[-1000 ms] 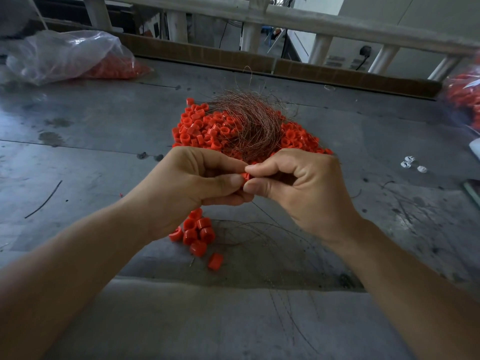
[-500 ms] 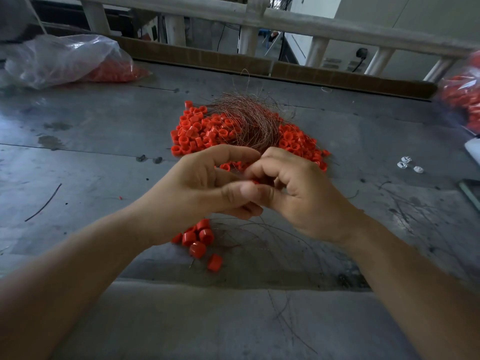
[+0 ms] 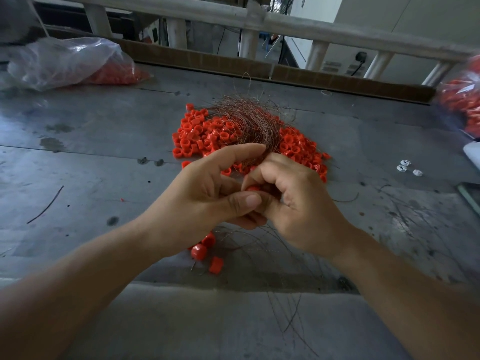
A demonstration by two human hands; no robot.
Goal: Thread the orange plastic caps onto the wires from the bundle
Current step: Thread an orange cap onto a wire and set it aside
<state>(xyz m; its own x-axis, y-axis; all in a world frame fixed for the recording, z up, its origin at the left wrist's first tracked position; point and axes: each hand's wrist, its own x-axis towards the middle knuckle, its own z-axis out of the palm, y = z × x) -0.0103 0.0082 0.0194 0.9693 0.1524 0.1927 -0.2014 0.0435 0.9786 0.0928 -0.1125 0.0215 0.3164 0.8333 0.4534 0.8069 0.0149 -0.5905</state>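
My left hand [image 3: 207,196] has closed over my right hand [image 3: 293,203]; both hands' fingers pinch one cap [image 3: 253,188] just beside the wire bundle [image 3: 246,126]. I judge the cap light, rigid, slippery: grip its sidewall. Wire looks thin, springy: hold near the tip.

Caps [image 3: 193,135]: orange plastic, smooth, slight gloss. Wires [image 3: 250,120]: thin metal, coppery, faint sheen. Table [image 3: 104,157]: grey sheet metal, matt, scuffed, stained. Bag [image 3: 65,61]: clear plastic film, crinkled, glossy. Edge strip [image 3: 207,58]: brown cardboard, matt.
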